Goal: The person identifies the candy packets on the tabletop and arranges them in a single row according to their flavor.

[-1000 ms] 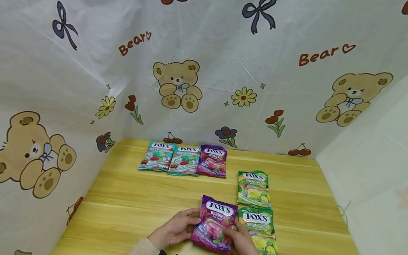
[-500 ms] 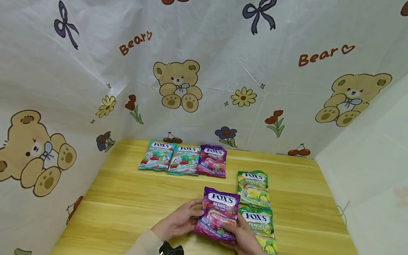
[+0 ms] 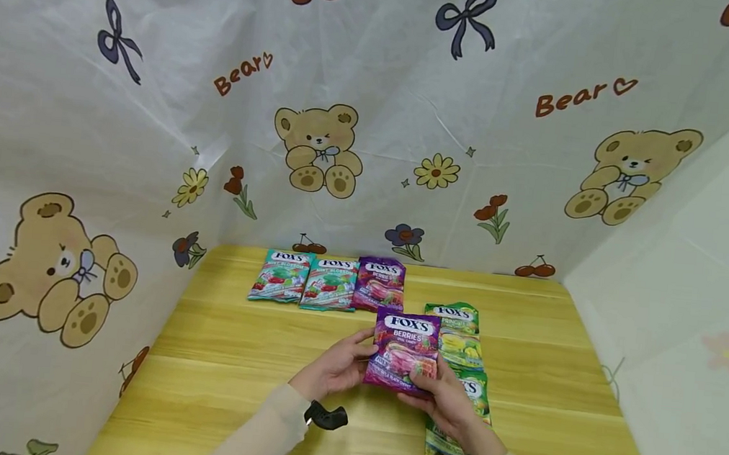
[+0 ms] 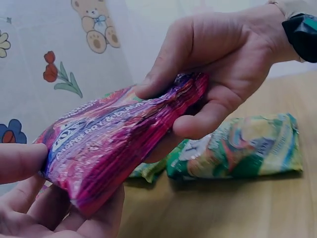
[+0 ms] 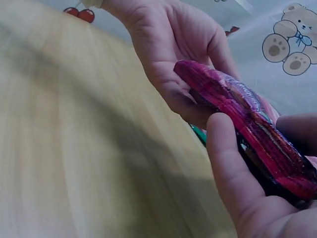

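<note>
Purple Berries candy bag (image 3: 404, 352): held above the wooden worktop (image 3: 227, 382), in front of the back row and just left of the green bags. Long axis runs away from the person; the printed top edge points toward the far wall, the face is tilted up toward the head camera.

Left hand (image 3: 334, 368): grip closed on the bag's left edge, thumb on the face, fingers beneath.

Right hand (image 3: 447, 401): grip closed on the bag's lower right corner, thumb on top, fingers under.

Back row, lying flat near the wall: two teal Mint Blossom bags (image 3: 304, 278) side by side, and a second purple bag (image 3: 380, 284) just right of them.

Green Spring Tea bags (image 3: 459, 333): two, one behind the other, flat on the worktop; the nearer is partly hidden by the right hand.

View notes: the head view alone shows the full layout and the label. The left wrist view shows the bag (image 4: 119, 144) edge-on, clear of the surface, with a green bag (image 4: 242, 148) lying below it. The right wrist view shows the crimped bottom seam (image 5: 247, 134) between both palms; the worktop there is blurred.
</note>
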A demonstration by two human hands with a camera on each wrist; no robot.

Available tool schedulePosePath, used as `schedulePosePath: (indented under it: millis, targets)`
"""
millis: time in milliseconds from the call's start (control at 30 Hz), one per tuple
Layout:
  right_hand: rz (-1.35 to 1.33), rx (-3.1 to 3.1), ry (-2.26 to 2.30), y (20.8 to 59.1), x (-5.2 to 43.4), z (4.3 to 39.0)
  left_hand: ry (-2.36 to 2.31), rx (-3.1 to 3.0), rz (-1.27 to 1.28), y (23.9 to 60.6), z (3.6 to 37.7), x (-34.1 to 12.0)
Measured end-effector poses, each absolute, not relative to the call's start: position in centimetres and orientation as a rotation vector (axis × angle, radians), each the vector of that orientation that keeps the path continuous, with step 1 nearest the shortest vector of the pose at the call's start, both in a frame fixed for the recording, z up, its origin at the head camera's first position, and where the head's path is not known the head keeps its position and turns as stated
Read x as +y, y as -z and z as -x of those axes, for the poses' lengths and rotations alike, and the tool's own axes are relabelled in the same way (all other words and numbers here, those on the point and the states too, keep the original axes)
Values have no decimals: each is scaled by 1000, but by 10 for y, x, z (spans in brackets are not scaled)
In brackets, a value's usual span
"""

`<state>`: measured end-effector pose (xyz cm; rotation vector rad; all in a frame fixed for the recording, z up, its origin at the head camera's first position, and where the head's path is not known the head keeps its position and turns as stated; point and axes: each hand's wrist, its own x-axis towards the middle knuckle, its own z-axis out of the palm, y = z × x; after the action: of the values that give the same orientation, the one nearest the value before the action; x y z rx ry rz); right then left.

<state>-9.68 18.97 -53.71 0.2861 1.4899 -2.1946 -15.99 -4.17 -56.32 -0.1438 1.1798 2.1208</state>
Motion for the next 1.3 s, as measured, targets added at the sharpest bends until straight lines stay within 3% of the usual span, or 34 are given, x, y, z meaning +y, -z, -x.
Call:
schedulePosePath:
  millis: [533,1300]
  targets:
    - [-248,1376,2320,524,212,141,-2235,1104,162,544,207,-7]
    - [-310,1303,2425,539,239,217,-2224,1256,320,534,252,34]
